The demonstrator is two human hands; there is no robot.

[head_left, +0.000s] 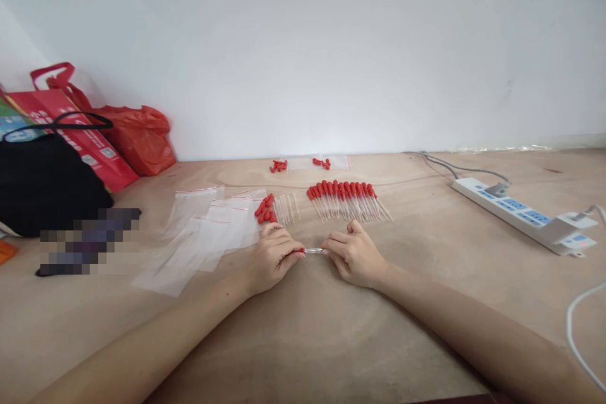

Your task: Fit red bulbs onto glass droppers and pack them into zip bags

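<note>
My left hand [274,257] pinches a red rubber bulb [302,250], mostly covered by its fingers. From the bulb a clear dropper tube [313,250] runs across to my right hand [354,254], whose closed fingertips grip its other end. The bulb and tube meet in line, level above the table. Just beyond my left hand lie loose red bulbs [266,209] and several bare clear tubes [286,208]. Past my right hand is a row of droppers [348,199], red bulbs on their far ends and thin tips pointing toward me.
Clear zip bags [199,246] overlap on the left. More red bulbs [278,166] and a bag [300,163] lie near the wall. A white power strip [516,211] with cables is at right. A black bag [52,183] and red bags [137,139] stand far left.
</note>
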